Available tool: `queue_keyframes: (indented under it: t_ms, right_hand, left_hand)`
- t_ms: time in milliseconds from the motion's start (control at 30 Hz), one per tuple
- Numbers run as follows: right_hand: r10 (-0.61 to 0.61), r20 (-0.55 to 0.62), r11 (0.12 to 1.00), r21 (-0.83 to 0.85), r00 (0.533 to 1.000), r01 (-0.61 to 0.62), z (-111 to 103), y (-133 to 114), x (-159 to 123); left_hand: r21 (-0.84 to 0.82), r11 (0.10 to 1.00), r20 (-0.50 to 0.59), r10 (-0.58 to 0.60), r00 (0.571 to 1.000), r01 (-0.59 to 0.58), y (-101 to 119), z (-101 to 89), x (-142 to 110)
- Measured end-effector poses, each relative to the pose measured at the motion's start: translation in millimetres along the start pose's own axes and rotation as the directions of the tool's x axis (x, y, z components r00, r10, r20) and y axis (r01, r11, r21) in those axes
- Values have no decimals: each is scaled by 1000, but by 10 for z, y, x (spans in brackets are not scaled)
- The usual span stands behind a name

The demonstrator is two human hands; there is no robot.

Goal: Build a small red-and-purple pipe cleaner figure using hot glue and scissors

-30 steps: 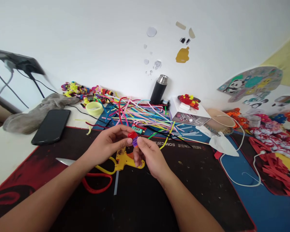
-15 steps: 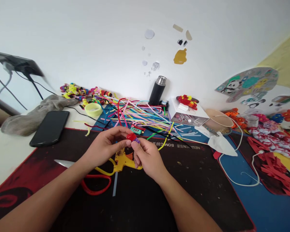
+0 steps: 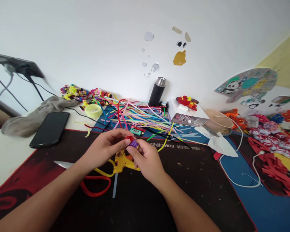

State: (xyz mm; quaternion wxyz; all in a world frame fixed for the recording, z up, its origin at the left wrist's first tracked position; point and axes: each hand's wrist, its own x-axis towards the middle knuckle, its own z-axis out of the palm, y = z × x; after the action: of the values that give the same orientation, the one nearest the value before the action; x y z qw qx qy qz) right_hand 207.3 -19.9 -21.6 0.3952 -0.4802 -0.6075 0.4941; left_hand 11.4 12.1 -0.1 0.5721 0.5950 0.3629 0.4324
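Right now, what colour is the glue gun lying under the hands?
Mostly yellow; the glue gun shows best in the head view.

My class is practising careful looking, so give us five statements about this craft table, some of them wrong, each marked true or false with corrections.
1. The left hand and the right hand both hold a small red and purple piece. True.
2. The phone is to the right of the red-handled scissors. False: it is to their left.
3. A black flask with a silver top stands near the wall. True.
4. The glue gun is blue. False: it is yellow.
5. The white box is to the left of the flask. False: it is to the flask's right.
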Motion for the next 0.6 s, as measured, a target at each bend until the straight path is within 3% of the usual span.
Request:
queue_keyframes:
  t_ms: [167,300,600]
  right_hand:
    - [20,47,987,161,999,-27,-5,-18,9]
    - [62,79,950,300,995,-83,0,-70,22]
    - [62,96,954,285,993,-87,-8,-90,23]
  left_hand:
    - [80,996,-108,-28,994,37,-17,-25,9]
    - [34,999,-182,6,983,0,2,-77,25]
    - [18,1000,-111,0,994,2,36,-22,37]
